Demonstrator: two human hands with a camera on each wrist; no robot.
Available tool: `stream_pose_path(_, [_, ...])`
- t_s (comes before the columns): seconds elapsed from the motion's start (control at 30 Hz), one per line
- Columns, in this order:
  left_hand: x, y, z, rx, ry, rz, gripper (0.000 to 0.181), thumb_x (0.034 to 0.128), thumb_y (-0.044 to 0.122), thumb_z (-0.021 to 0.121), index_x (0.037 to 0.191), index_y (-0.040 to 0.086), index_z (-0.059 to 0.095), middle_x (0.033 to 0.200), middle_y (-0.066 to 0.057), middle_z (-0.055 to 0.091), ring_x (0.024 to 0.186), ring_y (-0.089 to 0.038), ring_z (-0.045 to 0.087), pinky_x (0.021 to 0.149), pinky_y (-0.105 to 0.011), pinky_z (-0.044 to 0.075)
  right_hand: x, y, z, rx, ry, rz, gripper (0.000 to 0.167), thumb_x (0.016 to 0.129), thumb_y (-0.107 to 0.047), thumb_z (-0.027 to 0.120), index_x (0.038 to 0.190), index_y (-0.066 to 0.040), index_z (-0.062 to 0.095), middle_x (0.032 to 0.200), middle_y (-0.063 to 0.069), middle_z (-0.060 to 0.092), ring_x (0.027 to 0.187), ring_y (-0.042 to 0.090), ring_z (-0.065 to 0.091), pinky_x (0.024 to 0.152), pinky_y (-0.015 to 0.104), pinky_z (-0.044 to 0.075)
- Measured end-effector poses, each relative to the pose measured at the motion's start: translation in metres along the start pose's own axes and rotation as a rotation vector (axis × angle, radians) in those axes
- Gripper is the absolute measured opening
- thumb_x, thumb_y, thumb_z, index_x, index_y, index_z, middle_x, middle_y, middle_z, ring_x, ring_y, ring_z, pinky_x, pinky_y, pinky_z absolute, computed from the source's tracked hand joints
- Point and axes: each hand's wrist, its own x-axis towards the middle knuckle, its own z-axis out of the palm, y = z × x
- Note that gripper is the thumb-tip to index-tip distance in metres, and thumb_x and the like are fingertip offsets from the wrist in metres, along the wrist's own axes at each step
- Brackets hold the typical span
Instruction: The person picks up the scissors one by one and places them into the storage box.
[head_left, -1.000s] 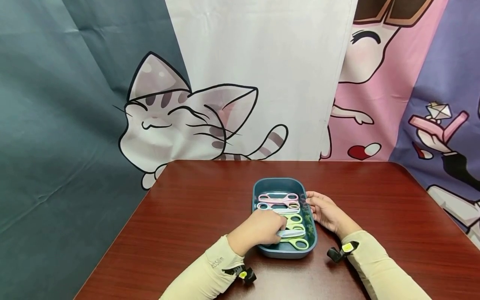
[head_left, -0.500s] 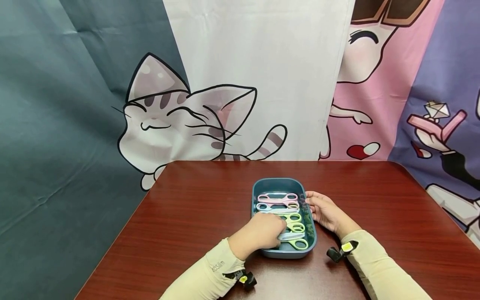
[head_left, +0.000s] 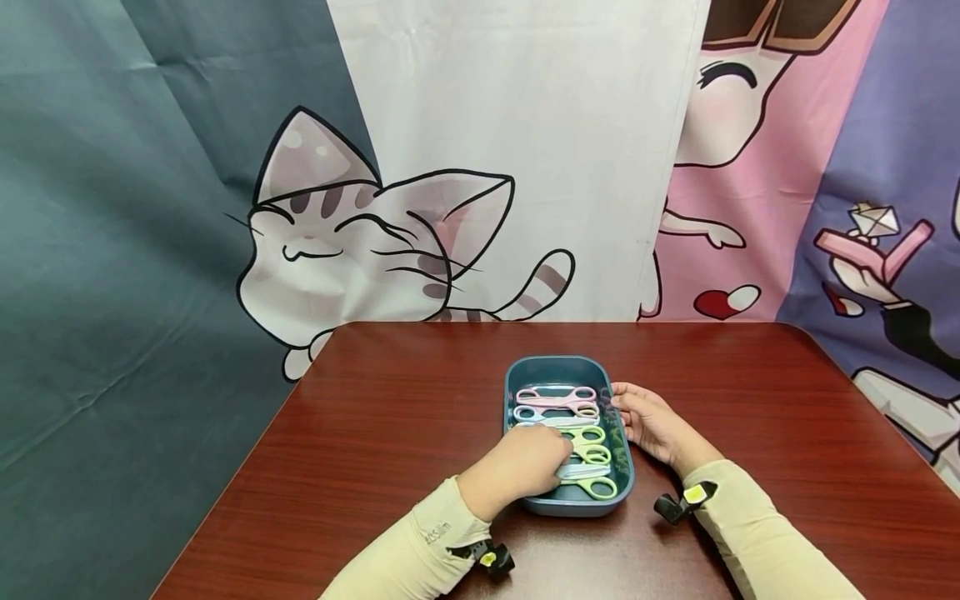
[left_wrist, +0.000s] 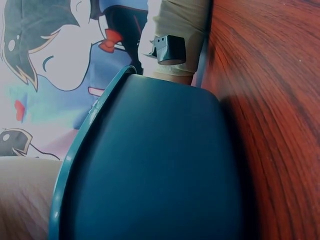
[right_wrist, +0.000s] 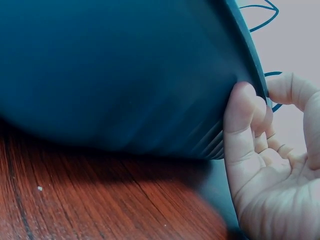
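A dark blue tray (head_left: 558, 364) sits on the table, holding several small scissors in a column. Pink scissors (head_left: 557, 398) lie at its far end, then light blue scissors (head_left: 528, 413), then green-handled scissors (head_left: 597, 488) at the near end. My left hand (head_left: 521, 462) reaches over the tray's left rim, low among the green-handled scissors; its fingertips are hidden, so whether it grips any cannot be told. My right hand (head_left: 654, 423) pinches the tray's right rim, with a digit (right_wrist: 241, 107) against the outer wall in the right wrist view.
The tray stands on a reddish-brown wooden table (head_left: 390, 433). A cloth backdrop (head_left: 540, 108) with cartoon figures hangs behind the table's far edge. Wrist cameras (head_left: 491, 558) are strapped over both sleeves. The tray wall (left_wrist: 160, 160) fills much of the left wrist view.
My left hand has shifted slightly toward the tray's near end, showing more of the middle green handle. My right hand has stayed on the rim.
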Motion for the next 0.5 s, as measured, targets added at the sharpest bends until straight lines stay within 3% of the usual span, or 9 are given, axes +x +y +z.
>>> stream_pose_path(0.17, [0.000, -0.001, -0.001, -0.013, -0.001, -0.009, 0.028, 0.0819, 0.027, 0.080, 0.072, 0.023, 0.055, 0.073, 0.008, 0.056, 0.072, -0.011, 0.061, 0.056, -0.031, 0.048, 0.001, 0.000, -0.001, -0.002, -0.001, 0.006, 0.021, 0.103, 0.002, 0.038, 0.111, -0.008, 0.055, 0.087, 0.000, 0.068, 0.067, 0.007, 0.063, 0.058, 0.021, 0.055])
stream_pose_path(0.3, [-0.002, -0.008, -0.004, -0.061, 0.012, -0.035, 0.019, 0.0827, 0.034, 0.079, 0.085, 0.023, 0.064, 0.081, 0.009, 0.059, 0.079, -0.012, 0.062, 0.058, -0.032, 0.050, 0.001, 0.000, -0.003, -0.008, -0.001, 0.014, 0.019, 0.105, -0.001, 0.038, 0.111, -0.008, 0.054, 0.089, 0.000, 0.069, 0.070, 0.009, 0.065, 0.060, 0.023, 0.056])
stream_pose_path(0.4, [-0.007, -0.025, -0.012, -0.123, 0.071, -0.084, 0.025, 0.0863, 0.041, 0.075, 0.101, 0.022, 0.069, 0.095, 0.007, 0.065, 0.089, -0.014, 0.063, 0.066, -0.033, 0.054, 0.001, -0.003, -0.004, -0.027, 0.032, 0.017, 0.019, 0.108, -0.008, 0.040, 0.107, -0.014, 0.058, 0.086, -0.002, 0.065, 0.068, 0.008, 0.062, 0.060, 0.023, 0.056])
stream_pose_path(0.5, [-0.016, -0.054, -0.019, -0.204, 0.188, -0.176, 0.030, 0.0904, 0.041, 0.071, 0.112, 0.020, 0.069, 0.107, 0.004, 0.067, 0.097, -0.018, 0.063, 0.074, -0.037, 0.056, 0.000, -0.012, -0.007, -0.049, 0.110, 0.003, 0.021, 0.109, -0.015, 0.042, 0.100, -0.019, 0.060, 0.080, -0.005, 0.061, 0.065, 0.008, 0.058, 0.059, 0.022, 0.054])
